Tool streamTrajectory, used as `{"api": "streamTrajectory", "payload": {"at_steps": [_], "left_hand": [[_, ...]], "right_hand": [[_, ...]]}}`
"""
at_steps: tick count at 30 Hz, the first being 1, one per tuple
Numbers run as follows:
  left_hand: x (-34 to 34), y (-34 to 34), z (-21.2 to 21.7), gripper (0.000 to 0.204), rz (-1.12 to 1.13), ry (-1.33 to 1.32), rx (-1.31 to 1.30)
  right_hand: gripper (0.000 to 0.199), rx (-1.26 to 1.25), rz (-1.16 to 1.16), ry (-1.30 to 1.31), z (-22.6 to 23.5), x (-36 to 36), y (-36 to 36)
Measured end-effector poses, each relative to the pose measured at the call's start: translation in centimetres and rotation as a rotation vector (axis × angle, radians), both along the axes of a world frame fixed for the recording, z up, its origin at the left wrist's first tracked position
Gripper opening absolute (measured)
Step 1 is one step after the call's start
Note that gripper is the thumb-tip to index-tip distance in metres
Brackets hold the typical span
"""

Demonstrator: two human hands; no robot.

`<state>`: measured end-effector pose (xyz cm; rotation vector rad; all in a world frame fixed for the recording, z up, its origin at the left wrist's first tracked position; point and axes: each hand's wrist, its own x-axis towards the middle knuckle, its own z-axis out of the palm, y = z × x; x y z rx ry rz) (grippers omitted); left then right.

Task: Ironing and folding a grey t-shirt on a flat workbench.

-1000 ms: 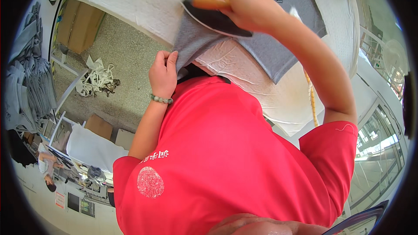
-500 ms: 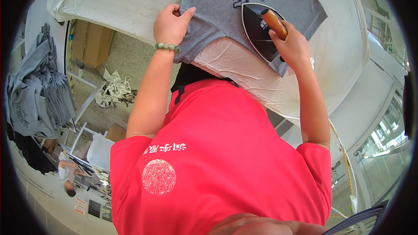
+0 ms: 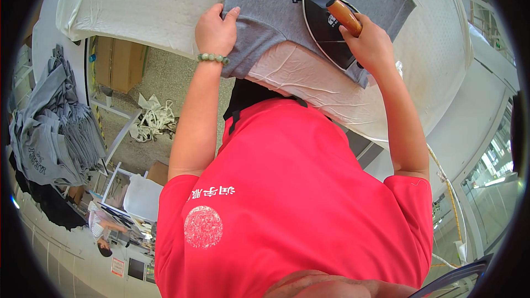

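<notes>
A grey knit garment (image 3: 254, 5) with dark lettering and a bow outline lies spread on a padded, cream-covered ironing table (image 3: 149, 5). My right hand (image 3: 371, 45) is wrapped round the brown handle of a black iron (image 3: 321, 22). The iron rests on the right part of the garment, its tip just below the lettering. At the garment's left edge, my left hand (image 3: 216, 32) is closed on the cloth, with thumb and forefinger showing and the other fingers mostly hidden. A green bead bracelet circles that wrist.
Left of the table hangs a thick bunch of similar grey garments (image 3: 61, 138). A cardboard box (image 3: 121, 63) and a heap of pale cloth strips (image 3: 153, 118) are on the floor beneath. Another person (image 3: 101, 226) is farther off at lower left. A yellowish cord (image 3: 450, 198) hangs at right.
The whole view has shifted slightly. The iron sits a little farther from the garment's near edge and nearer the lettering. My left hand keeps to the same edge.
</notes>
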<state>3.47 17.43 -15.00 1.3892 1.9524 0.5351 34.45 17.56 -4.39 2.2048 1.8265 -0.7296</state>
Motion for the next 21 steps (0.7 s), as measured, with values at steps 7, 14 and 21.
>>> {"api": "streamTrajectory", "payload": {"at_steps": [7,14,21], "left_hand": [[1.6,-4.7,2.9,0.046,0.208,0.013,0.041],[-0.5,-17.2,0.4,0.034,0.204,-0.108,0.001],[-2.6,-15.6,-0.6,0.030,0.359,-0.193,0.102]], "right_hand": [[0.045,-0.031,0.227,0.073,-0.4,-2.5,1.7],[0.035,-0.122,0.759,0.204,0.7,-14.9,7.6],[0.029,-0.167,0.549,0.093,2.2,-11.7,7.4]]}}
